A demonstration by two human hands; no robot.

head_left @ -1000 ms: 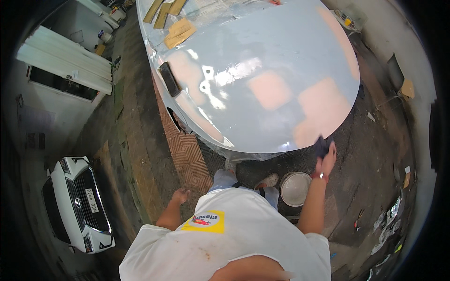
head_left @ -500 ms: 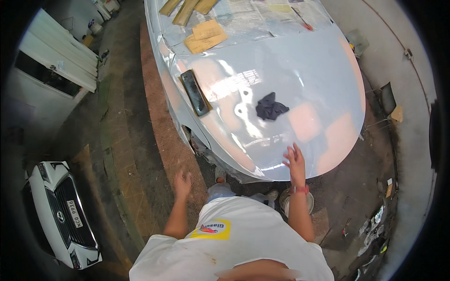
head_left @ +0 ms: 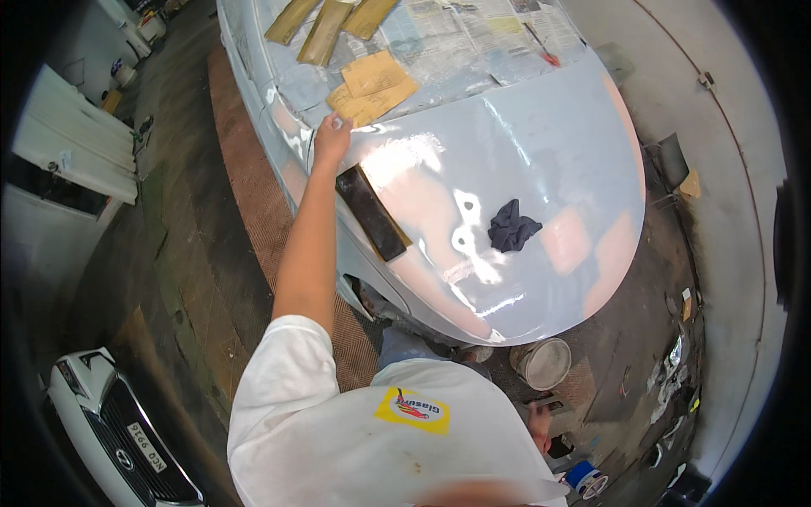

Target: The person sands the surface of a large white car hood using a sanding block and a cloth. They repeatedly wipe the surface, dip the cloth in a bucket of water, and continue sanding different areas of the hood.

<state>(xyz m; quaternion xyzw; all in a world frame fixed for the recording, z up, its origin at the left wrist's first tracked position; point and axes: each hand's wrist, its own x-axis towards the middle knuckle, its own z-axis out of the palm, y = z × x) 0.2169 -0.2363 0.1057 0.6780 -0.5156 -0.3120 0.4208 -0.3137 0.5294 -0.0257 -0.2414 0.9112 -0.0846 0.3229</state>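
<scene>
My left hand [head_left: 333,140] reaches far forward over the left edge of the grey car hood [head_left: 557,127], fingers slightly bent and apart. Its fingertips are at the near corner of tan, paper-like sheets [head_left: 376,97], which look like sandpaper; no firm grip shows. Low beside my right hip is my right hand [head_left: 538,425], partly hidden by my shirt, its fingers loosely extended with nothing visible in them. A long dark sanding block [head_left: 372,211] lies on the hood near my left forearm. Farther right rests a crumpled dark cloth [head_left: 513,226].
Newspaper [head_left: 448,42] covers the far part of the car, with several curved olive-tan pieces [head_left: 325,32] on it. A round bucket [head_left: 545,365] stands below the hood's front. A white car [head_left: 127,431] is at lower left, and a wall [head_left: 735,253] runs along the right.
My left hand has swung up and forward from beside my body to the tan sheets. My right hand has dropped from in front of the hood to my side. The view has shifted.
</scene>
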